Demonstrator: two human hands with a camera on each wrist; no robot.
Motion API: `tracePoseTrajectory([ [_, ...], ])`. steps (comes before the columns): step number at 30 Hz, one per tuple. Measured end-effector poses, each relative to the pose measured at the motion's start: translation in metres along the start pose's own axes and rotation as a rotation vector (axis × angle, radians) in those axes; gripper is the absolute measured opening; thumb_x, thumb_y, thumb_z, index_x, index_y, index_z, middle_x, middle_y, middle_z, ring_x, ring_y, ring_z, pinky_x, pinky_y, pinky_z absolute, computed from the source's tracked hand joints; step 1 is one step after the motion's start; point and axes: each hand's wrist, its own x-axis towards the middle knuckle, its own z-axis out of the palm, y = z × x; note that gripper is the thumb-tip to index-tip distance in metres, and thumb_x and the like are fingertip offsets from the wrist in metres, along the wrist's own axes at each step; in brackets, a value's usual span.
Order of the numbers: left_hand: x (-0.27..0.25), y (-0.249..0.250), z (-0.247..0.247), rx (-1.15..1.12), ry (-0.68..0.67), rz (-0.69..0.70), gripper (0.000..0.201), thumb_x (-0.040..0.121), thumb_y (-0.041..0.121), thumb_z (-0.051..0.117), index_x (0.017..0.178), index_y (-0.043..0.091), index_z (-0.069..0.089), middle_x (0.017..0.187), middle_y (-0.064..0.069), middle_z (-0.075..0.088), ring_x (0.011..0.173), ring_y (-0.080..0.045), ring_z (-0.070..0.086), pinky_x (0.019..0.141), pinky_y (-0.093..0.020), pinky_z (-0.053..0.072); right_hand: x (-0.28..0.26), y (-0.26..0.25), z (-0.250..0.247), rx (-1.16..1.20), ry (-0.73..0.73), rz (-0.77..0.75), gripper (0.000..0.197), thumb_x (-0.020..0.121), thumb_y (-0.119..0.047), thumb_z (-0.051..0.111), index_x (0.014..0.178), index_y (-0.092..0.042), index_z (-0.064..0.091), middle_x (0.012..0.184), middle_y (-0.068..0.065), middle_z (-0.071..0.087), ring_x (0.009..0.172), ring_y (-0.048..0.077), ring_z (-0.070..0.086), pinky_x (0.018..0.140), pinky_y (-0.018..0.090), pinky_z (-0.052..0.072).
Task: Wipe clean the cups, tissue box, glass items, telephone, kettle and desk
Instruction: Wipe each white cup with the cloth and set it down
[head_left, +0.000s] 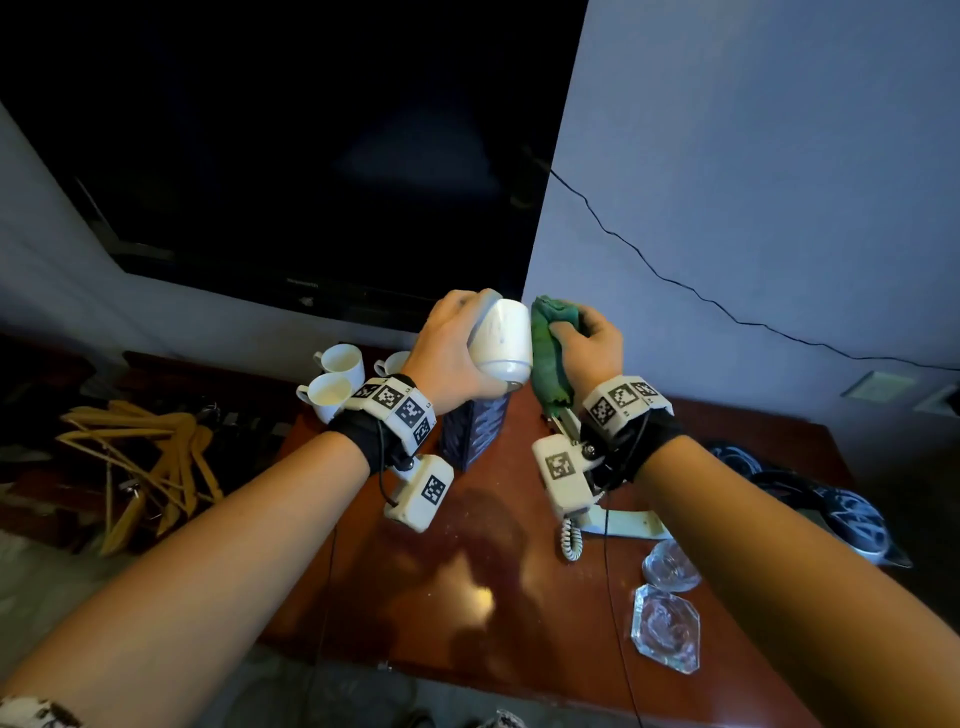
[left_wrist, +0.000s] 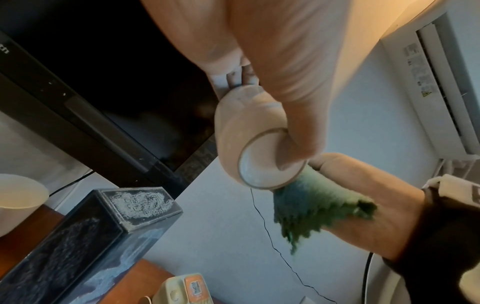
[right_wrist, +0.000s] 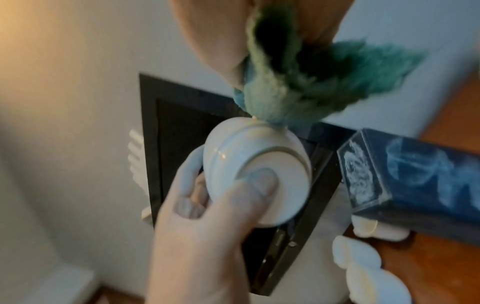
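Note:
My left hand (head_left: 453, 340) grips a white cup (head_left: 503, 336) held up above the desk, turned so its base faces me. The thumb (right_wrist: 249, 189) presses on the base and the fingers reach round the far side. My right hand (head_left: 589, 338) clutches a bunched green cloth (head_left: 549, 358) and holds it against the cup's right side (left_wrist: 241, 131). The cloth (right_wrist: 293, 86) touches the cup's wall (right_wrist: 233, 148) near the base. Below stands a dark blue tissue box (head_left: 475, 428).
Three more white cups (head_left: 338, 366) stand at the back left of the reddish wooden desk (head_left: 467, 582). A cream telephone (head_left: 618, 522) and two glass pieces (head_left: 666, 629) lie right. A black TV (head_left: 311, 156) hangs behind. Wooden hangers (head_left: 140, 457) lie left, a dark helmet (head_left: 852, 514) far right.

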Motion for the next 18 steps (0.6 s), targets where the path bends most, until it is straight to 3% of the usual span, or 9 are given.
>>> tracePoseTrajectory([
  [1,0.0,0.001,0.002,-0.008,-0.006,-0.003,0.101,0.059,0.022,0.092,0.147,0.017,0.043,0.14,-0.005,0.039,0.129,-0.024,0.039,0.099,-0.033,0.039,0.001,0.0,-0.002,0.059,-0.017,0.057,0.022,0.091,0.003,0.055,0.1,-0.013,0.067,0.086,0.001,0.067,0.076,0.016,0.063,0.067,0.022,0.055],
  [4,-0.001,0.007,0.008,-0.062,0.008,-0.021,0.099,0.061,0.022,0.093,0.147,0.023,0.043,0.139,-0.002,0.04,0.125,-0.017,0.041,0.097,-0.031,0.04,0.006,0.006,-0.005,0.186,-0.042,0.157,0.019,0.091,0.003,0.057,0.104,-0.007,0.067,0.093,0.012,0.067,0.081,0.023,0.063,0.075,0.031,0.057],
  [6,0.0,0.012,0.013,-0.066,0.056,-0.054,0.099,0.059,0.026,0.095,0.144,0.021,0.044,0.135,-0.001,0.045,0.118,-0.012,0.045,0.092,-0.026,0.039,0.008,0.009,-0.007,0.19,-0.041,0.156,0.02,0.091,0.003,0.057,0.107,-0.006,0.067,0.094,0.01,0.067,0.081,0.02,0.063,0.071,0.025,0.057],
  [11,0.004,0.018,0.024,0.004,0.085,-0.118,0.105,0.057,0.033,0.096,0.145,0.013,0.043,0.138,-0.003,0.046,0.124,-0.017,0.046,0.097,-0.026,0.039,0.006,0.005,-0.02,0.166,-0.128,-0.014,0.028,0.088,0.008,0.056,0.104,-0.011,0.069,0.093,0.001,0.07,0.082,0.011,0.066,0.076,0.02,0.055],
  [15,0.008,0.027,0.028,0.061,0.056,-0.106,0.108,0.055,0.034,0.096,0.147,0.011,0.043,0.138,-0.005,0.046,0.123,-0.018,0.046,0.1,-0.028,0.041,0.009,0.004,-0.035,0.002,-0.22,-0.18,0.036,0.085,0.007,0.058,0.109,-0.016,0.072,0.102,-0.002,0.071,0.096,0.01,0.065,0.089,0.021,0.052],
  [18,0.011,0.039,0.031,0.124,0.027,-0.088,0.11,0.051,0.047,0.082,0.147,0.01,0.044,0.137,-0.004,0.046,0.124,-0.019,0.047,0.101,-0.03,0.042,0.009,0.001,-0.043,-0.118,-0.249,-0.339,0.041,0.082,0.007,0.055,0.112,-0.015,0.073,0.108,-0.005,0.071,0.101,0.002,0.062,0.094,0.013,0.046],
])
